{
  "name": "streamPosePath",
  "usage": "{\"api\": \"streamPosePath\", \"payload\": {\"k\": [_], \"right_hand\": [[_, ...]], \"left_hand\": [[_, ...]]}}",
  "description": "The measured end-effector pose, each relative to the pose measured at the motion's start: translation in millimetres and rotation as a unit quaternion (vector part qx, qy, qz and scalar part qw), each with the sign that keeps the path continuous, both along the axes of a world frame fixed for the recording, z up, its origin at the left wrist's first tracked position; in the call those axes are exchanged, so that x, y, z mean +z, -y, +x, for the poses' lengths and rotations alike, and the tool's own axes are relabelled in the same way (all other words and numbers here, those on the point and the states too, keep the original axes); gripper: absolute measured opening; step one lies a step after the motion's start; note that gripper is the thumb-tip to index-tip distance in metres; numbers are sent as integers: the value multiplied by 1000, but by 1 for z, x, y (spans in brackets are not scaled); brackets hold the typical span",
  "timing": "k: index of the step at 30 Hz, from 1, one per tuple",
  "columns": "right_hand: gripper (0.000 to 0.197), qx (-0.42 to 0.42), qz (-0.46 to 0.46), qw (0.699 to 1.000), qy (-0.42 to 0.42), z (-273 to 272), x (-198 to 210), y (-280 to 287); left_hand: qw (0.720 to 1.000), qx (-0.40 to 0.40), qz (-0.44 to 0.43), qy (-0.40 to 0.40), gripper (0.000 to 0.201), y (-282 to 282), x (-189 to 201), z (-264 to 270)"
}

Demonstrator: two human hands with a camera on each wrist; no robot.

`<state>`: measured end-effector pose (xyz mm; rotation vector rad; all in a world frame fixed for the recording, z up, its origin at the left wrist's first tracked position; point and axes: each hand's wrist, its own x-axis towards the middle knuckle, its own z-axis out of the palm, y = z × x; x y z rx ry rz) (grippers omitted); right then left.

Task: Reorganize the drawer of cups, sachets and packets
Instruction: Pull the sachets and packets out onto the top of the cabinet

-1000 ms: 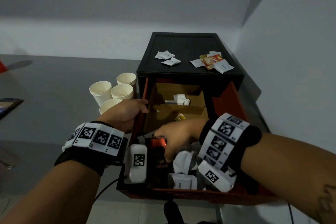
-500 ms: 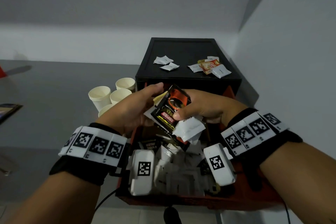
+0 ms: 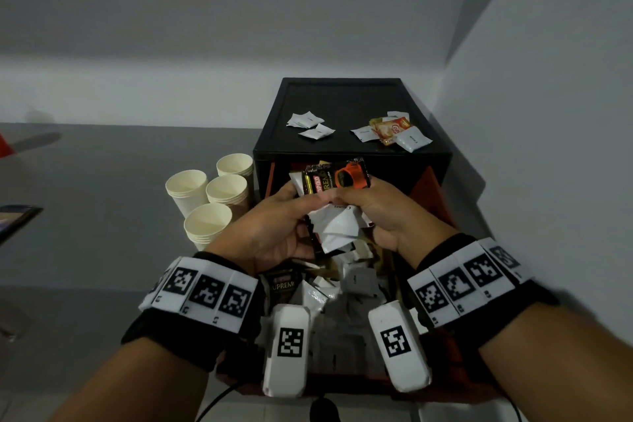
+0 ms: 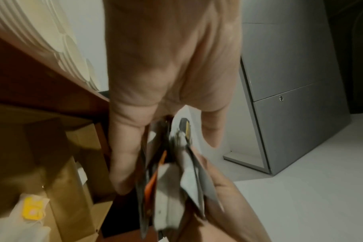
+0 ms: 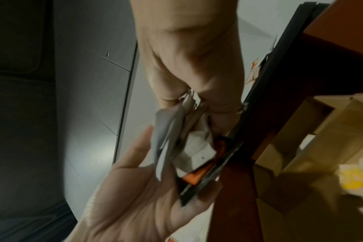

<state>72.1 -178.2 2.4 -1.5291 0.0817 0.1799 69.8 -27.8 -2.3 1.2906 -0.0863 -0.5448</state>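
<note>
Drawer (image 3: 433,202) of red wood half-sorted: my left hand (image 3: 274,226) and right hand (image 3: 387,216) pinch black-orange packet (image 3: 337,176) plus white sachets (image 3: 337,229); pile remains.

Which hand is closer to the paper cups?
Left. The left hand is just beside the paper cups, next to the nearest stack, holding the bundle of sachets. The right hand holds it from the far side, farther away.
</note>
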Motion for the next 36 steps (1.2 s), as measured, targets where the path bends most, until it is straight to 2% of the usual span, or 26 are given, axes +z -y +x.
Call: {"api": "streamPosePath", "payload": {"k": [3,6,13,17,19,27,31,36], "right_hand": [[6,-18,30,999,-13,0,6,-6],[15,-29,29,999,-2,3,17,-8],[29,-24,-119,992,40,13,39,-6],[19,-49,-168,981,79,14,41,-1],[9,-69,-158,981,91,14,38,2],[10,-104,-133,984,50,15,24,4],[7,-113,-32,993,13,16,27,10],[12,-221,61,973,-12,23,28,31]], "left_hand": [[999,27,-28,30,28,9,0,3],[997,47,-33,56,27,13,4,9],[992,71,-48,94,40,15,18,21],[990,79,-56,103,34,14,15,22],[990,76,-58,102,33,13,11,21],[989,88,-92,78,33,16,-2,19],[987,99,-90,84,33,13,-5,17],[981,159,-84,78,35,1,-7,19]]}}
